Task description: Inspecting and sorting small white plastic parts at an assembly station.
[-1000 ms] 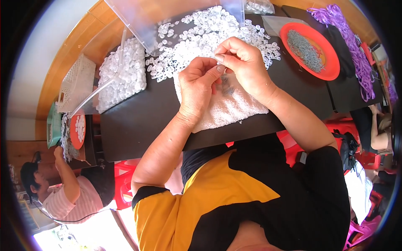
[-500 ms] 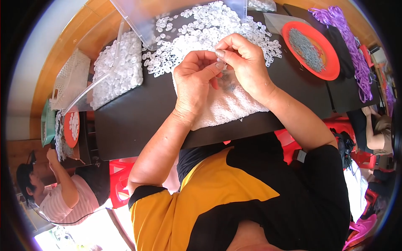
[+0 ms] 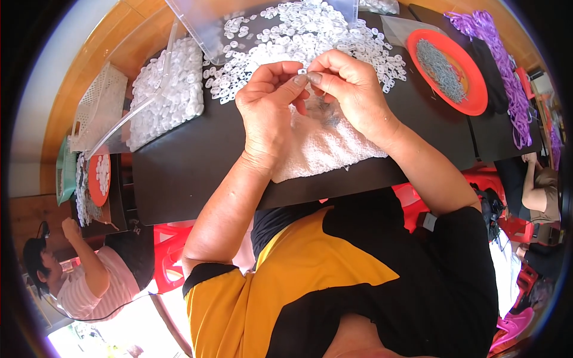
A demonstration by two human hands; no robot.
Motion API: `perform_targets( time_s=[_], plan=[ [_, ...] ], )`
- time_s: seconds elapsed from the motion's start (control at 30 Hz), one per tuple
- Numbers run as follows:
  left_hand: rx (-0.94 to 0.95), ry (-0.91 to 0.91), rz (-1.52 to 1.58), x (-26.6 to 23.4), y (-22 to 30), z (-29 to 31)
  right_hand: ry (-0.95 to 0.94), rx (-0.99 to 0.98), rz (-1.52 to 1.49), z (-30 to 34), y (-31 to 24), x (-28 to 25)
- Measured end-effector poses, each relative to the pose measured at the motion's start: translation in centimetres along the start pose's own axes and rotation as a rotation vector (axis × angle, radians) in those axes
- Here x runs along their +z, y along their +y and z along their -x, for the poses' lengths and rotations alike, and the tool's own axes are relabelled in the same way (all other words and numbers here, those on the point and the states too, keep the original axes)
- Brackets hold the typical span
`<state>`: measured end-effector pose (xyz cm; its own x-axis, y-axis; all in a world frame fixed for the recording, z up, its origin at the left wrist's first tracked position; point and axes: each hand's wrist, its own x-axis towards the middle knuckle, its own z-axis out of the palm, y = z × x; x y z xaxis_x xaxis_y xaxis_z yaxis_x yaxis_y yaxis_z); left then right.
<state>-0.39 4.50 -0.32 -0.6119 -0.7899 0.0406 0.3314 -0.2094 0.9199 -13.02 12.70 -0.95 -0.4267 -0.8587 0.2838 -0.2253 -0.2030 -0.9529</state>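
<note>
Over a pale pink towel [image 3: 316, 152], both hands meet fingertip to fingertip. My left hand [image 3: 267, 113] is closed in a pinch on a small white plastic piece [image 3: 302, 71], whose top shows above the thumb. Right beside it, my right hand [image 3: 357, 89] pinches thumb against forefinger at the piece's edge; whatever lies between those fingers is too small to make out. Just beyond the hands spreads a heap of similar white plastic pieces [image 3: 310, 36]. Some thin grey bits [image 3: 329, 116] lie on the towel under my right hand.
A red plate [image 3: 477, 98] of thin grey metal pieces [image 3: 440, 68] sits at the right, near purple ribbons [image 3: 510, 77]. A clear bin [image 3: 209, 42] stands behind; a bag of white pieces [image 3: 170, 98] lies left on the dark table [image 3: 185, 179]. Another person [image 3: 89, 274] sits at far left.
The left hand has shifted slightly left and turned, and the white piece now shows between the fingertips. My right hand stays close to it. The whole view has shifted a little.
</note>
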Motion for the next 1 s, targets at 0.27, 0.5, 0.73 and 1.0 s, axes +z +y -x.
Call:
perform_targets(
  time_s=[0.27, 0.5, 0.73, 1.0],
  plan=[
    [-0.006, 0.018, -0.054, -0.32, 0.37, 0.12, 0.034, 0.057, 0.015, -0.16, -0.33, -0.44],
    [-0.002, 0.023, -0.046, -0.34, 0.03, 0.01, 0.040, -0.050, 0.068, -0.04, 0.07, -0.11],
    [-0.012, 0.009, -0.085, -0.18, 0.02, 0.05, 0.052, -0.076, 0.084, 0.02, 0.36, -0.15],
    [-0.019, 0.028, -0.087, -0.20, -0.01, 0.14, 0.067, -0.104, 0.133, 0.16, 0.33, 0.01]
  ],
)
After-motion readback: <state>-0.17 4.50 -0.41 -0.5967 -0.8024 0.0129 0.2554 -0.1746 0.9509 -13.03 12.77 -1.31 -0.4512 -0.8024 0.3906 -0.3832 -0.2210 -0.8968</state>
